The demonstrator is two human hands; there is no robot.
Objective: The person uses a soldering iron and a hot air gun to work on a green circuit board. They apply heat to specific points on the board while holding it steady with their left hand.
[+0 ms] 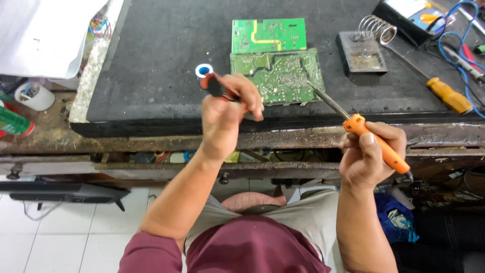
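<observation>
Now our right hand (371, 154) gripping an orange iron (361, 129), tip on the board (283, 76), our left hand (230, 114) clutching a red-black tool (214, 85), solder spool (203, 70) just beyond.

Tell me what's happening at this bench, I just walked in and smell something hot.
A person sits at a dark work mat. Their right hand holds an orange soldering iron, tip at the edge of a green circuit board. Their left hand grips a small red-handled tool beside it. A second board lies behind.
</observation>
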